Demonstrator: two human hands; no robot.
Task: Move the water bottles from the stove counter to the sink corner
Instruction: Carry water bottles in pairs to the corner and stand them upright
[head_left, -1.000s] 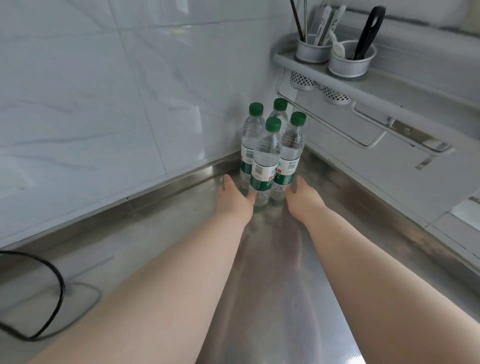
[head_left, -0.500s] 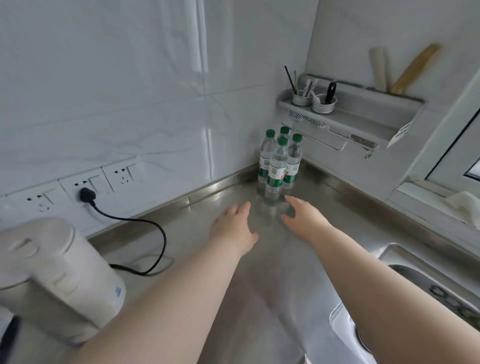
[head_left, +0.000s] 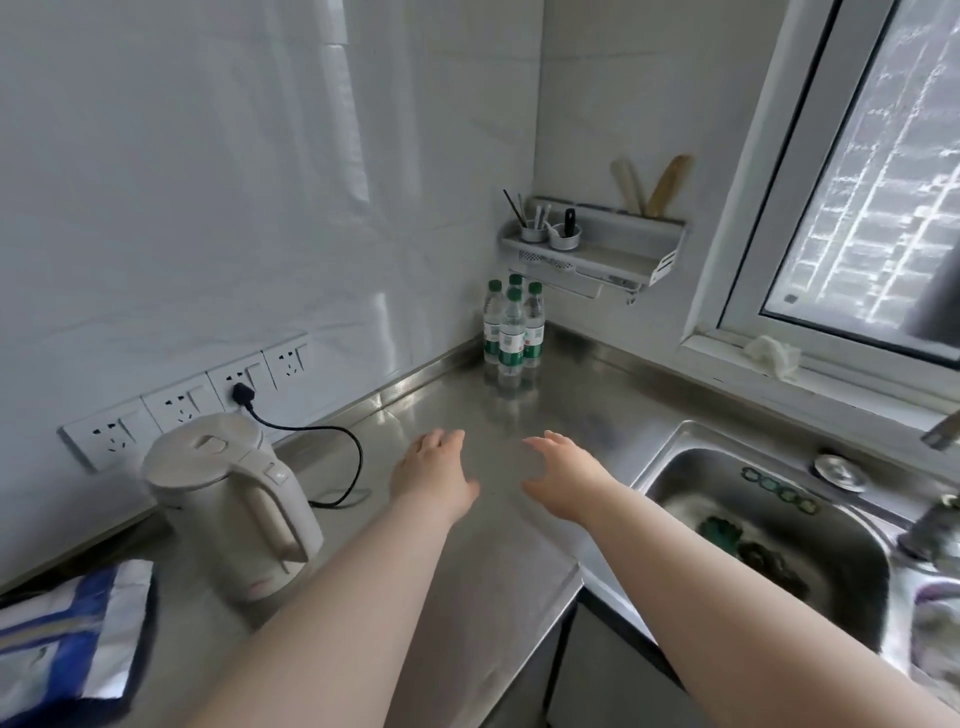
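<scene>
Bottles (head_left: 512, 328): four, clear plastic, slim cylinders with green screw caps and green-and-white label bands. All stand upright, long axes vertical, caps up. They are packed tight in a cluster, sides touching or nearly so, in the far corner of the counter (head_left: 587, 402) where the two walls meet, under the rack (head_left: 597, 257) and left of the sink (head_left: 670, 441).

Counter: brushed steel, smooth, dully reflective (a faint mirror of the bottles shows just in front of them), with a raised lip along the walls.

Left hand (head_left: 434, 475): palm down, fingers loose and slightly spread, holding nothing, well short of the bottles.

Right hand (head_left: 563, 482): palm down, fingers relaxed, thumb out, holding nothing, beside the left hand with bare steel between. Whether either hand touches the surface cannot be told.

Kettle (head_left: 234, 504): cream plastic, rounded body, looped handle, on the counter at left; black cord (head_left: 345, 449) curls to a plug (head_left: 242, 395) in a row of white sockets (head_left: 182, 408).

Sink: steel basin, dark items inside, blurred.

Rack: pale metal wall shelf with two small cups (head_left: 565, 236) of utensils.

Cloth (head_left: 771, 353): white, crumpled, on the window sill.

Bag (head_left: 67, 639): blue and silver foil, lower left.
</scene>
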